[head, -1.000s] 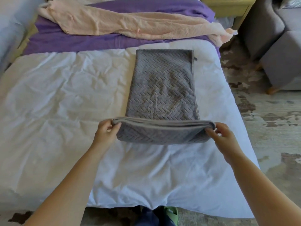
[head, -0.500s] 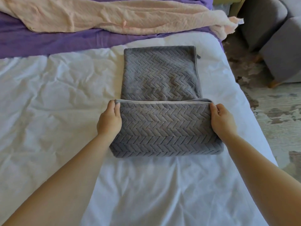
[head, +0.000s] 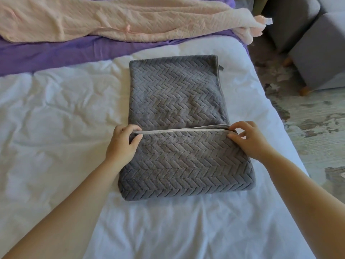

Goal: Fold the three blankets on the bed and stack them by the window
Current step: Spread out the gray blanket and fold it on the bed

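A grey herringbone blanket point(head: 179, 101) lies as a long folded strip on the white bed point(head: 56, 128). Its near end is turned over onto itself, and the pale hem runs across the middle. My left hand point(head: 122, 144) pinches the left corner of that hem with thumb and fingers. At the right corner my right hand point(head: 248, 139) pinches the hem with its fingertips. A peach blanket point(head: 112, 21) lies crumpled across the far end of the bed, on top of a purple blanket point(head: 56, 55) spread flat beneath it.
The bed's right edge runs diagonally past my right arm. Beyond it is a patterned rug point(head: 315, 116). Grey upholstered seats point(head: 321, 53) with wooden feet stand at the upper right.
Both hands carried the blanket's near end up and over, laying it on the strip. The hem now rests flat across the middle, and the view has moved closer.
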`<state>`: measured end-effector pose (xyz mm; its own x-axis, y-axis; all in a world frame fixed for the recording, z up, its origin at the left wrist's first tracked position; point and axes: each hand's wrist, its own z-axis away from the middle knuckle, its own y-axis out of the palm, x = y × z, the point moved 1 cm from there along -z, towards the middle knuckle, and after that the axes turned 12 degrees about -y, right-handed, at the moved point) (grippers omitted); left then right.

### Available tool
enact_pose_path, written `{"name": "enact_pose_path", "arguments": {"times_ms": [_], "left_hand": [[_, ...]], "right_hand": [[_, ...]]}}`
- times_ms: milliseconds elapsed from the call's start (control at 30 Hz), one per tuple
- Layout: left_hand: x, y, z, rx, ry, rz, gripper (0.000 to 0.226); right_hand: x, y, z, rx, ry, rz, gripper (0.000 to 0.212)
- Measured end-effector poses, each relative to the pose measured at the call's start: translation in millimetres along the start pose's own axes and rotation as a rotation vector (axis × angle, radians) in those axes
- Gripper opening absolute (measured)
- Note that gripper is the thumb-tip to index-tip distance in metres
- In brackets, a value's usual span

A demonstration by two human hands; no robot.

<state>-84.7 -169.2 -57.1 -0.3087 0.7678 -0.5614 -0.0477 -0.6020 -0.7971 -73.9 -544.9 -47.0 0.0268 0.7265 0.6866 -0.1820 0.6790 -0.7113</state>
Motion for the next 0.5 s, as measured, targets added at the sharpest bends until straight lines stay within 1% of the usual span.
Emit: {"name": "enact_pose_path", "arguments": {"times_ms": [67, 100, 133, 233, 267, 333, 400, 433, 467, 500], "left_hand": [[-2.8, -2.1, -2.7, -0.004, 0.006, 0.055, 0.007], [-3.8, -3.7, -3.9, -0.021, 0.006, 0.079, 0.006], [-4.7, -5.5, -5.4, -0.046, 0.004, 0.100, 0.006], [-10.6, -9.3, -9.7, -0.151, 0.011, 0.143, 0.008], [-13.1, -8.5, -10.9, -0.168, 0.005, 0.139, 0.008], [-18.3, -3.5, -12.1, -0.161, -0.037, 0.083, 0.009], [-22.3, 0.8, -7.3, -0.159, -0.092, -0.053, 0.011], [-24.8, 0.8, -3.2, -0.207, -0.088, -0.145, 0.012], [-28.0, 0.2, 2.6, -0.282, -0.045, -0.227, 0.014], [-32.8, 0.4, 10.0, -0.356, 0.044, -0.273, 0.017]], "right_hand": [[1.4, -1.0, -4.1, 0.060, 0.010, 0.061, 0.012], [2.5, -1.8, -6.1, 0.064, 0.005, 0.079, 0.011], [4.0, -3.4, -8.2, 0.036, -0.013, 0.081, 0.009], [8.9, -10.8, -16.4, -0.150, -0.066, -0.006, 0.010], [9.2, -11.8, -20.1, -0.180, -0.065, -0.014, 0.010], [6.1, -7.5, -26.3, -0.140, -0.028, 0.067, 0.010], [0.6, 1.9, -29.3, -0.079, 0.029, 0.116, 0.011], [-1.2, 5.7, -30.3, -0.081, 0.046, 0.111, 0.010], [-1.4, 8.4, -30.4, -0.095, 0.055, 0.101, 0.010], [-0.9, 10.3, -29.8, -0.111, 0.062, 0.094, 0.010]]}}
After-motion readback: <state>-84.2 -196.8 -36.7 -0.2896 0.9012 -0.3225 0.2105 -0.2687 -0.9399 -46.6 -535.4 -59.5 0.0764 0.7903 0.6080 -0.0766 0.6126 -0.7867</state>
